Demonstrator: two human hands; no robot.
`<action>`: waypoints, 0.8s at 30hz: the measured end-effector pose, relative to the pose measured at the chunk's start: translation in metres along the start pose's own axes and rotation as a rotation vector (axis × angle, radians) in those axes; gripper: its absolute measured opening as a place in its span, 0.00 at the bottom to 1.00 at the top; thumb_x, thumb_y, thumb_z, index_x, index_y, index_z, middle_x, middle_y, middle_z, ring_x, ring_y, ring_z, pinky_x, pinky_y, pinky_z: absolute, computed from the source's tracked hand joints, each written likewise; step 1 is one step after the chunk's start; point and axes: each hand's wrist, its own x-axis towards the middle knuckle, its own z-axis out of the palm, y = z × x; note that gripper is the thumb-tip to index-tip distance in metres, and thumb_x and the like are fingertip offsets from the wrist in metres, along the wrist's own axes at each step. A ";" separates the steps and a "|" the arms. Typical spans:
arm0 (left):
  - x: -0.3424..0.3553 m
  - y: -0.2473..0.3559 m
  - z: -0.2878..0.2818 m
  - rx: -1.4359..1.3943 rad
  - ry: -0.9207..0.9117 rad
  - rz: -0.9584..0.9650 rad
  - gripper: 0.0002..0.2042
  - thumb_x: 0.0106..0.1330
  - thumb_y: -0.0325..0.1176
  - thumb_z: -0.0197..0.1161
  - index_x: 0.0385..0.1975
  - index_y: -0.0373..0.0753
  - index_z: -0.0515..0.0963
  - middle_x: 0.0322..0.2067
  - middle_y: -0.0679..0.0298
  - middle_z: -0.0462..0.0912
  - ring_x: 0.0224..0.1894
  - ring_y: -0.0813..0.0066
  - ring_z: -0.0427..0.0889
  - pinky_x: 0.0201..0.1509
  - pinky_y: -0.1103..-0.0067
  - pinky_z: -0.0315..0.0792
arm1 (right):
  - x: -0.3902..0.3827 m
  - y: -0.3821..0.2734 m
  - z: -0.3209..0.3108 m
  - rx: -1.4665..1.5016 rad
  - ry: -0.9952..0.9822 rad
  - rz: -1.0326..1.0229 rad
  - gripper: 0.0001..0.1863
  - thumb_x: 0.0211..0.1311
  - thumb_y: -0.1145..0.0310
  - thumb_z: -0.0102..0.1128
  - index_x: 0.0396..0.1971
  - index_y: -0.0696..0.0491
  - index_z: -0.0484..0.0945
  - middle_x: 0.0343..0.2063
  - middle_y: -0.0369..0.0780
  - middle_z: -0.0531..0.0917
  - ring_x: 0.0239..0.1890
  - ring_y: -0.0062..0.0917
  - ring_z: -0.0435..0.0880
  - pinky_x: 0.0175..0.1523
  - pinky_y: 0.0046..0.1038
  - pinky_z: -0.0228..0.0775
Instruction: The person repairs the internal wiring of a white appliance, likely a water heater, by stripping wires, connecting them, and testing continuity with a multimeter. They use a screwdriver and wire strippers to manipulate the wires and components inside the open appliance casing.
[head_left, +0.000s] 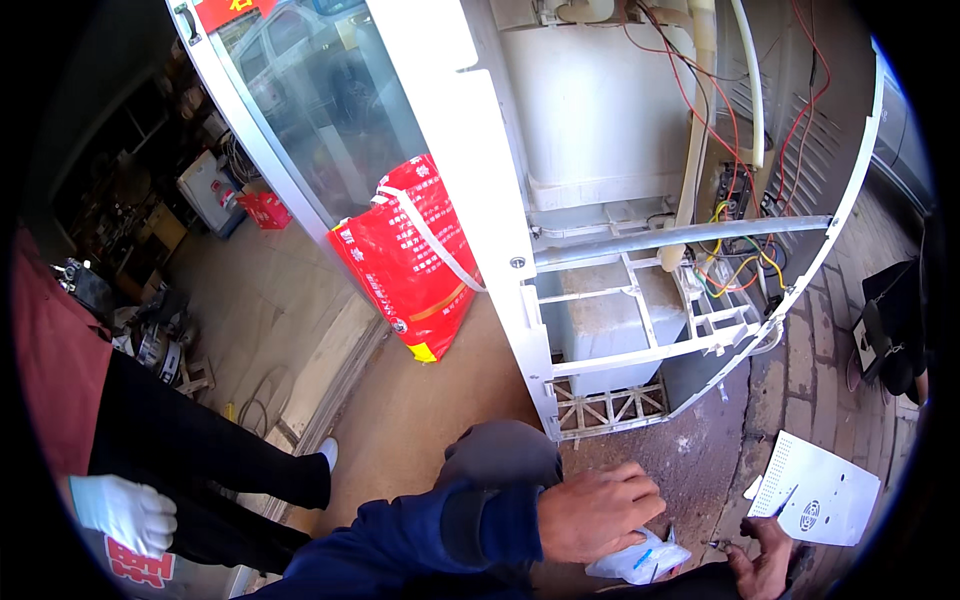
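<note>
My left hand point(600, 510), in a blue sleeve, has its fingers curled at a white plastic bag point(635, 565) with small items; what they grip is hidden. At the lower right my right hand point(760, 558) is closed around something thin and dark that I cannot make out, beside a white perforated panel point(830, 495) lying on the ground. Above my hands stands an open white appliance cabinet point(495, 140), with a white tank point(610, 110), pale tubes, red, yellow and green wires point(730, 270), and a lower frame point(645, 365).
A red shopping bag point(390, 270) leans by a glass door. At left stands another person point(70, 370) in black trousers with a white-gloved hand point(130, 515), before a cluttered indoor space point(150, 300). At right is another person in dark clothing point(895, 330) on paving.
</note>
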 end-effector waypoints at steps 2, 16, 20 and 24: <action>-0.002 -0.009 0.003 0.044 0.028 0.061 0.22 0.65 0.37 0.68 0.55 0.33 0.74 0.52 0.53 0.76 0.59 0.54 0.73 0.62 0.65 0.71 | -0.001 0.004 0.013 0.051 -0.180 0.054 0.24 0.51 0.63 0.75 0.44 0.64 0.82 0.35 0.52 0.85 0.39 0.45 0.86 0.46 0.40 0.77; 0.031 0.004 -0.012 0.157 -0.115 0.046 0.19 0.61 0.37 0.69 0.50 0.36 0.78 0.46 0.52 0.80 0.54 0.50 0.76 0.61 0.62 0.70 | -0.007 0.006 -0.012 0.030 -0.340 0.218 0.23 0.59 0.65 0.69 0.53 0.57 0.77 0.44 0.53 0.83 0.40 0.51 0.85 0.42 0.46 0.78; 0.037 -0.013 -0.002 0.153 -0.280 -0.241 0.18 0.64 0.38 0.66 0.50 0.35 0.78 0.48 0.49 0.81 0.53 0.49 0.77 0.61 0.61 0.70 | -0.032 0.004 -0.024 0.132 -0.304 0.191 0.23 0.59 0.65 0.68 0.52 0.57 0.75 0.45 0.52 0.82 0.35 0.51 0.84 0.38 0.46 0.77; 0.045 -0.018 0.014 0.190 -0.670 -0.354 0.21 0.68 0.42 0.63 0.56 0.34 0.75 0.51 0.51 0.80 0.58 0.50 0.76 0.63 0.63 0.70 | -0.050 -0.004 -0.037 0.221 -0.325 0.247 0.24 0.58 0.66 0.67 0.53 0.60 0.76 0.43 0.52 0.82 0.33 0.48 0.84 0.36 0.46 0.78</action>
